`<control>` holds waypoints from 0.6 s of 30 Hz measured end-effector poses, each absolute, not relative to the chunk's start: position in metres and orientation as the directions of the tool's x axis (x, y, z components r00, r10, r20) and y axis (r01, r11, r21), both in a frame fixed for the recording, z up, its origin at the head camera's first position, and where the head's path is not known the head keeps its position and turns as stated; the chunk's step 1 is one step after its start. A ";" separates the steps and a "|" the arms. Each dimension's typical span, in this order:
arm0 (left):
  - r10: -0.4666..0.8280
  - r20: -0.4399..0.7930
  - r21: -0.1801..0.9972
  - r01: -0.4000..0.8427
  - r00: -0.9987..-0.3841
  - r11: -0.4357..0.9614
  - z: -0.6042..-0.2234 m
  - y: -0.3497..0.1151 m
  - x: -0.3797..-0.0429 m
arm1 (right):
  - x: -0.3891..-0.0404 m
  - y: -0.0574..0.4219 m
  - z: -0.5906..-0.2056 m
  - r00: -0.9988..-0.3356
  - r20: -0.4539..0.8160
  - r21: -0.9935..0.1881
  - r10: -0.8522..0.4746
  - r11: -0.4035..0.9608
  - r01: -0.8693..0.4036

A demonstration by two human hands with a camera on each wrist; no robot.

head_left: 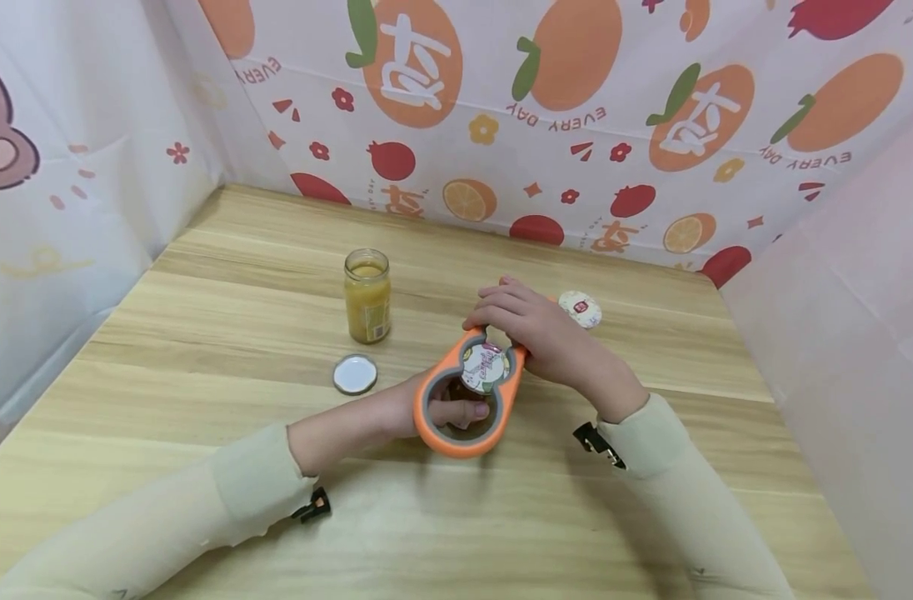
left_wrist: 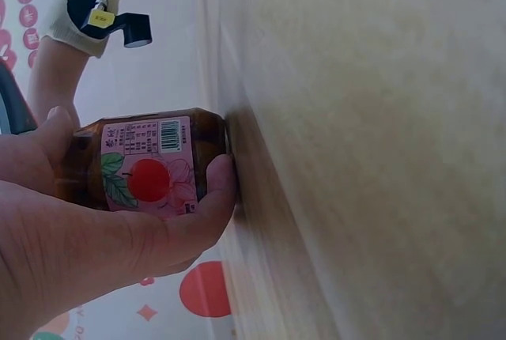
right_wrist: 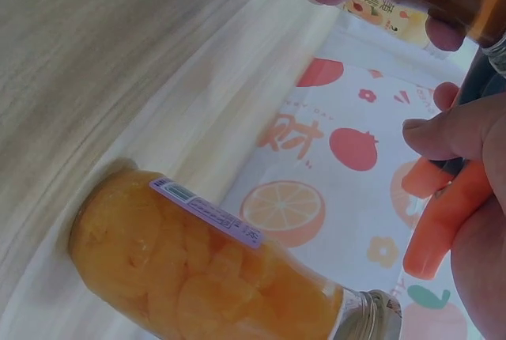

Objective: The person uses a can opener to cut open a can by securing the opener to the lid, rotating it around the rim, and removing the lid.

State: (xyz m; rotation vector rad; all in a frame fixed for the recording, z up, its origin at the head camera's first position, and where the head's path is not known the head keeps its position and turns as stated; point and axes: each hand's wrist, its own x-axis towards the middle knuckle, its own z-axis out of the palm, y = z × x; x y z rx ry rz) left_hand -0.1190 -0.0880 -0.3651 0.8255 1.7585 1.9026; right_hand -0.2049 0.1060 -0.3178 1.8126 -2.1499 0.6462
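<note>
My left hand (head_left: 458,412) grips a dark brown jar (left_wrist: 83,174) with a pink label (left_wrist: 150,168), its base right at the table in the left wrist view. A printed lid (head_left: 485,367) tops this jar. Around the lid lies an orange jar opener (head_left: 460,451) with a grey inner lining; the lid sits in its middle opening, while the thumb shows through the larger ring. At the far end, the right hand (head_left: 539,332) holds the opener's orange handles (right_wrist: 447,225), fingers curled over them.
An uncapped glass jar (head_left: 367,304) of yellow contents stands at left, a loose lid (head_left: 355,374) lying in front of it. Behind my right hand stands a lidded jar of orange fruit pieces (right_wrist: 213,265). Printed curtains (head_left: 494,158) border the wooden table (head_left: 202,350).
</note>
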 end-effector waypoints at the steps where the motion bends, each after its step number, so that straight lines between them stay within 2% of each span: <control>1: 0.665 0.140 0.990 0.089 -0.734 -0.110 -0.365 -0.088 -0.119 | -0.205 0.106 -0.318 -0.189 0.464 -0.171 -0.865 0.122 -0.978; 9: 0.667 0.127 0.992 0.087 -0.734 -0.094 -0.363 -0.092 -0.118 | -0.208 0.104 -0.320 -0.187 0.464 -0.171 -0.866 0.119 -0.978; 18: 0.666 0.155 0.986 0.075 -0.730 -0.147 -0.360 -0.091 -0.114 | -0.205 0.106 -0.317 -0.205 0.483 -0.169 -0.851 0.139 -0.976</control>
